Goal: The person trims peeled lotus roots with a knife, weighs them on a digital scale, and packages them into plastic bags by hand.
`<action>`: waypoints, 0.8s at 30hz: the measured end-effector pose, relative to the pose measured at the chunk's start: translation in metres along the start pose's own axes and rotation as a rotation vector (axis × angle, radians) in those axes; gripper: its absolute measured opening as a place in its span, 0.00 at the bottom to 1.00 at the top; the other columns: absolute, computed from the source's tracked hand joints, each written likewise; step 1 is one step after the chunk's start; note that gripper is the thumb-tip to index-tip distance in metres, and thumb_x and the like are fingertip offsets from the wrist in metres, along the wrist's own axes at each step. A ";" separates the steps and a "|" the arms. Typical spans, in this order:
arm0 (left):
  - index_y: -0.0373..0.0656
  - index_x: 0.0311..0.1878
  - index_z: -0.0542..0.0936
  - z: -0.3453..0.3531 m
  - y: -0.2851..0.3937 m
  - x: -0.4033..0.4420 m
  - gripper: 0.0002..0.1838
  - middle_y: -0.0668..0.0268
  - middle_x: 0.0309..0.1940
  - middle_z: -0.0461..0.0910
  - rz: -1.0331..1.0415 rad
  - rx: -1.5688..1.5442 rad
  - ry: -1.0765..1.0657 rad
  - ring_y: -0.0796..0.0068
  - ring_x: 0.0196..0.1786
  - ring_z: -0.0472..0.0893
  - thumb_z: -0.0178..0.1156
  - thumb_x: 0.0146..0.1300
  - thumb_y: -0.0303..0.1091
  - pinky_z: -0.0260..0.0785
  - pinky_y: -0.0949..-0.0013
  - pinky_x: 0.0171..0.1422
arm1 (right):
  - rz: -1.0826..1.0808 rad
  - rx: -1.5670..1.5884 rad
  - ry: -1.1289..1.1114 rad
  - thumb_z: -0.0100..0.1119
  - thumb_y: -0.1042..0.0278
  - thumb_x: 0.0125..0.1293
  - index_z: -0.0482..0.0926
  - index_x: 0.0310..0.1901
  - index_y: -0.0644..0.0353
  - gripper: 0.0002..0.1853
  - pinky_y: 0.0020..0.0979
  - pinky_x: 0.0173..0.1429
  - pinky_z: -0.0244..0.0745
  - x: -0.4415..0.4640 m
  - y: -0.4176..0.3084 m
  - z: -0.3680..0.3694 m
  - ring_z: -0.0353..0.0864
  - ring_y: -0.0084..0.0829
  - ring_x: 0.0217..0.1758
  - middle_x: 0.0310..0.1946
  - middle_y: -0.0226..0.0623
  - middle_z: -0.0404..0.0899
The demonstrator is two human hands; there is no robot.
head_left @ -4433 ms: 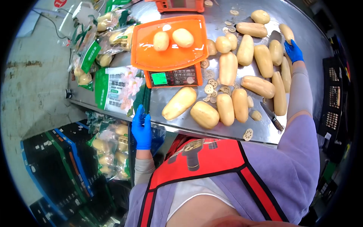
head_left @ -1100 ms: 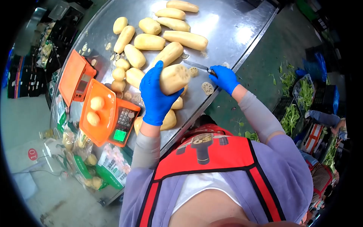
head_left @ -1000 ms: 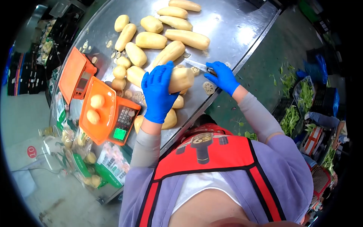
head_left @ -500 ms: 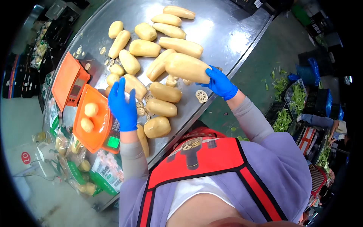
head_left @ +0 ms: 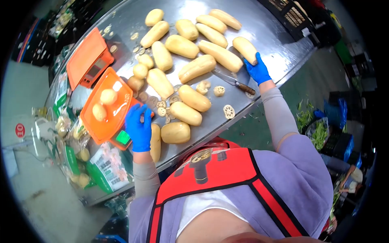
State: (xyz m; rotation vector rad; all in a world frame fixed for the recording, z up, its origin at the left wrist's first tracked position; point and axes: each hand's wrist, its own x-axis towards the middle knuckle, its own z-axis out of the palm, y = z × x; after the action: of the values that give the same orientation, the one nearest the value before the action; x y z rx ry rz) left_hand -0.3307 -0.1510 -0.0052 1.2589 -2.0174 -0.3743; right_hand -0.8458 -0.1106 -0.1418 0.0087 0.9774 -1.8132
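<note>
My right hand, in a blue glove, grips the near end of a peeled lotus root at the right side of the metal table. Just below it lies a knife with a wooden handle, its blade pointing left. My left hand, also gloved in blue, hovers by the right edge of an orange weighing scale. Its fingers are bent but apart, with nothing visible in them. Two small pale lotus root pieces rest in the scale's tray.
Several peeled lotus roots are spread over the steel table, with cut slices among them. Behind the first scale stands a second orange scale. Printed bags lie at the near left; a black crate sits far right.
My right hand has carried the lotus root to the right, uncovering the knife. The left hand's fingers, stretched out before, are now more bent. The whole view has shifted and turned slightly.
</note>
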 end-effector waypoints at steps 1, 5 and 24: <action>0.40 0.41 0.82 -0.005 -0.005 -0.003 0.11 0.53 0.44 0.79 0.021 0.013 0.020 0.57 0.45 0.78 0.66 0.54 0.31 0.71 0.62 0.51 | 0.031 -0.011 0.028 0.59 0.55 0.65 0.63 0.62 0.65 0.30 0.35 0.56 0.73 0.001 0.000 0.009 0.73 0.39 0.54 0.54 0.48 0.71; 0.44 0.45 0.82 -0.022 -0.006 -0.018 0.14 0.55 0.43 0.79 -0.141 0.039 0.069 0.59 0.47 0.78 0.67 0.53 0.30 0.71 0.63 0.52 | -0.003 -0.491 0.058 0.58 0.52 0.64 0.68 0.59 0.63 0.28 0.36 0.47 0.73 0.041 -0.002 -0.007 0.79 0.42 0.44 0.41 0.52 0.80; 0.44 0.47 0.82 -0.080 -0.040 -0.129 0.15 0.56 0.45 0.79 -0.440 0.151 0.233 0.58 0.50 0.77 0.66 0.54 0.31 0.68 0.62 0.56 | -1.083 -1.557 -0.994 0.64 0.59 0.53 0.65 0.65 0.44 0.35 0.40 0.61 0.68 -0.045 0.226 0.296 0.71 0.47 0.58 0.56 0.47 0.71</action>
State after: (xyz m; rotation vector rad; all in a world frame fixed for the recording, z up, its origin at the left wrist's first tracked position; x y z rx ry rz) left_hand -0.2139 -0.0485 -0.0266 1.7586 -1.5893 -0.2665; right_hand -0.5256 -0.2899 -0.0624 -2.4371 1.4009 -0.9935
